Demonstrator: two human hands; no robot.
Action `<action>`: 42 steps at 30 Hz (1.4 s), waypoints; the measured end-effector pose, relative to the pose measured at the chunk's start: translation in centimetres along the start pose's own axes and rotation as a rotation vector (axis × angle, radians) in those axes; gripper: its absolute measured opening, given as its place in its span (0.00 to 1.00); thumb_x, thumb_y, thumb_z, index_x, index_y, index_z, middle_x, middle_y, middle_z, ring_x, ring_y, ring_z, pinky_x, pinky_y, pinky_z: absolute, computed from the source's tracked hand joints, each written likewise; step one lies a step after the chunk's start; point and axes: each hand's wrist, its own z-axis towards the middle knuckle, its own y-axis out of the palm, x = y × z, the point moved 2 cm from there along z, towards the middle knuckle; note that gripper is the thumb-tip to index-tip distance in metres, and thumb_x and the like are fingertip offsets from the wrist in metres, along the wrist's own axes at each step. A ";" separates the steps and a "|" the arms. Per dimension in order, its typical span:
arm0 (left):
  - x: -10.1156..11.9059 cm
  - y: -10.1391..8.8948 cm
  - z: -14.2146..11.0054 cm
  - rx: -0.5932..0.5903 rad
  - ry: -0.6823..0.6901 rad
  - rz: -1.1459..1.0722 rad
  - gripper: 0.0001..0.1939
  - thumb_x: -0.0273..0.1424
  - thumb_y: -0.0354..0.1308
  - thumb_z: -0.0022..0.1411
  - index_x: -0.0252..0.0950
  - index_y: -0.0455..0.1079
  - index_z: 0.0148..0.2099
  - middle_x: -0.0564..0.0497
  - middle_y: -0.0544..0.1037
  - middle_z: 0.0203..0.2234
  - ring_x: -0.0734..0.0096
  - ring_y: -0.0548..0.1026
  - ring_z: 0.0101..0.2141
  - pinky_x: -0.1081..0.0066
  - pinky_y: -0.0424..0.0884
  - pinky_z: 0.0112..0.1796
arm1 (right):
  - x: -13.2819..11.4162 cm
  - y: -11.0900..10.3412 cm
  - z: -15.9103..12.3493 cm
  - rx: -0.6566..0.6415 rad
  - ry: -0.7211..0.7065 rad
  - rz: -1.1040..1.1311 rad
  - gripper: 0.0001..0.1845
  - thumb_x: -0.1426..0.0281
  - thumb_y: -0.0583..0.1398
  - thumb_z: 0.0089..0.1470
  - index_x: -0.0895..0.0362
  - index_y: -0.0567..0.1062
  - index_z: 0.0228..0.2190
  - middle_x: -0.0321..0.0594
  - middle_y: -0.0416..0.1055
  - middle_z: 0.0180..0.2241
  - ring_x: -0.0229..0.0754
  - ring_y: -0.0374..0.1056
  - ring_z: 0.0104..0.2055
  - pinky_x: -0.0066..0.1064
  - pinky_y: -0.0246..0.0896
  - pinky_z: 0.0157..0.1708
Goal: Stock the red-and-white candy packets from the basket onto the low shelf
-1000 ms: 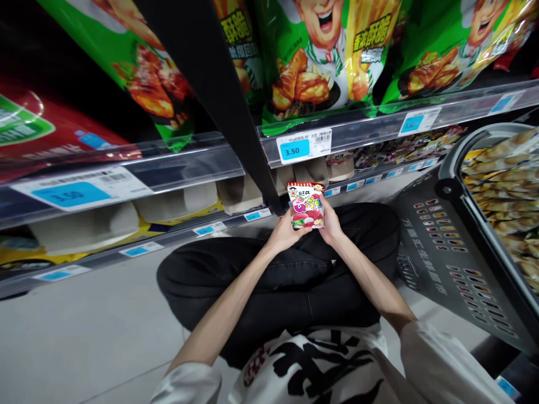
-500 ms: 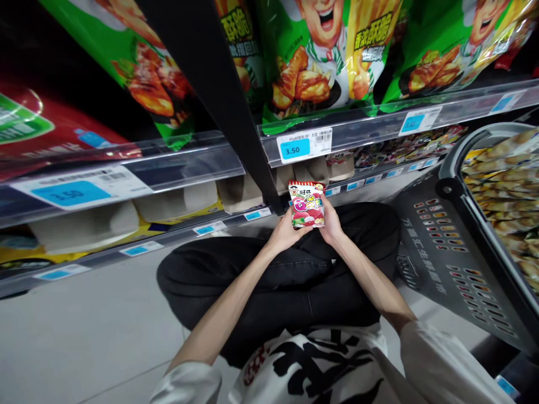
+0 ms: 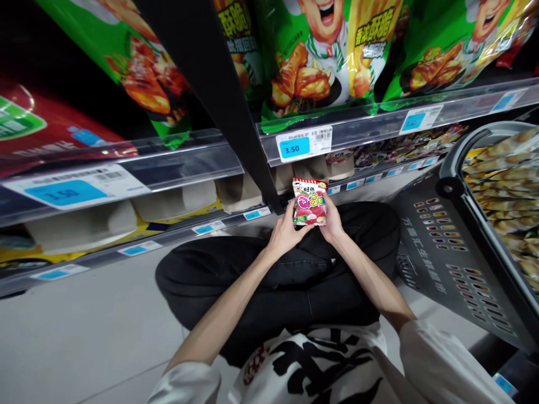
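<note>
Both my hands hold a small red and white bag of gummy candy (image 3: 310,203) upright above my crossed legs, its printed front towards me. My left hand (image 3: 286,233) grips its left side and lower edge, the thumb along the bottom. On the right side, my right hand (image 3: 332,221) is closed on the bag's edge. The fingers behind the bag are hidden. Just beyond it is the bottom shelf, with open cardboard boxes (image 3: 240,192) on it.
Large green snack bags (image 3: 311,67) line the upper shelf, above a price tag (image 3: 303,145). A black shelf post (image 3: 236,106) slants down in front of me. At my right stands a grey shopping basket (image 3: 438,247) full of golden-brown packets (image 3: 505,196). Pale floor tiles (image 3: 84,331) extend left.
The candy bag has shifted slightly right and up in my hands and tilted a little, its front now clearer. The hands moved with it; the surroundings stay the same.
</note>
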 end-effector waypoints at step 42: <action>-2.3 0.5 1.0 -0.043 -0.462 -0.753 0.38 0.59 0.65 0.55 0.33 0.76 0.55 0.41 0.84 0.43 0.54 0.82 0.40 0.66 0.79 0.35 | -0.3 -0.6 0.1 0.160 0.086 0.034 0.14 0.63 0.57 0.67 0.57 0.77 0.33 0.34 0.81 0.29 0.37 0.73 0.28 0.27 0.66 0.29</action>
